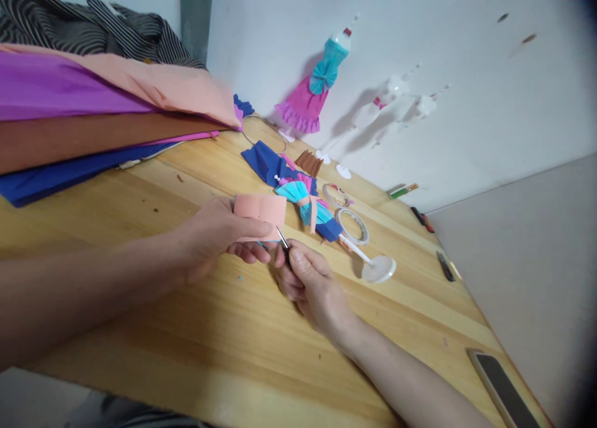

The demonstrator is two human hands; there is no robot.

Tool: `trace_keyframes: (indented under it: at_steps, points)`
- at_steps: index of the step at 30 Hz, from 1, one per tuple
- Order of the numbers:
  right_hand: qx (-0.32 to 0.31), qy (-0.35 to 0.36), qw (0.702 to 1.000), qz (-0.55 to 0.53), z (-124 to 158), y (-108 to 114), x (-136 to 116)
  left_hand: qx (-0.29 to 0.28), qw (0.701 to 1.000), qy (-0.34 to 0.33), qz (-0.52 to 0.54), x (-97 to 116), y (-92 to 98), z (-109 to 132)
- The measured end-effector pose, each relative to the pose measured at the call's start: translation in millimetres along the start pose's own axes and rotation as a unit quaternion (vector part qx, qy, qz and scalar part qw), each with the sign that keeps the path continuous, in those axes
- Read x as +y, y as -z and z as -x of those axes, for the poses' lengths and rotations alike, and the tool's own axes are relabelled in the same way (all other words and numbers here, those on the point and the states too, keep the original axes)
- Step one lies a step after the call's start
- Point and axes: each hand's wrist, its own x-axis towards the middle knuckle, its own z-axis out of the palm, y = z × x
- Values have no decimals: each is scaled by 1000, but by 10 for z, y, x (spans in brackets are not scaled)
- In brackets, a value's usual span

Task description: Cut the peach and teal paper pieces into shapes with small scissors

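Note:
Between the thumb and fingers of my left hand (242, 232) is a piece of peach crepe paper (259, 209), with a thin blue edge showing under it. My right hand (310, 279) is closed around a pair of scissors (283, 240); one slim metal blade shows at the paper's lower right corner, and most of the handles are hidden by my fingers. Just beyond the hands lies a turquoise pleated paper bow (291, 193) with a peach band, on dark blue paper (263, 160). A white stand with a round base (379, 269) extends from it.
Two tape rolls (353, 226) lie right of the bow. Large coloured paper sheets (69, 92) cover the table's left back. A doll-like figure in a pink skirt (305, 101) stands by the wall, near white figures (394, 92). A cutter (445, 266) and a phone (504, 387) lie rightward.

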Motion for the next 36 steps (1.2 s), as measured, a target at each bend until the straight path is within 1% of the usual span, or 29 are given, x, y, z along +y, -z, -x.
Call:
trace_keyframes:
  at_steps: [9, 13, 19, 23, 31, 36]
  points:
    - [1, -3, 1000, -14, 3, -7, 0, -2, 1000, -4, 1, 15, -19, 5]
    - [-3, -3, 1000, -21, 1, -6, 5, 15, 1000, -5, -3, 19, -46, 6]
    - [0, -3, 1000, -18, 0, -2, 11, 20, 1000, -10, -13, -5, -57, -1]
    - [-1, -3, 1000, -21, -3, 0, 18, 6, 1000, -18, -17, -33, -35, -23]
    - [-2, -8, 1000, -10, 5, 5, 8, 10, 998, -14, -56, -25, -37, -17]
    - [-5, -6, 1000, -3, -1, -1, 0, 14, 998, -11, -62, -41, -55, -18]
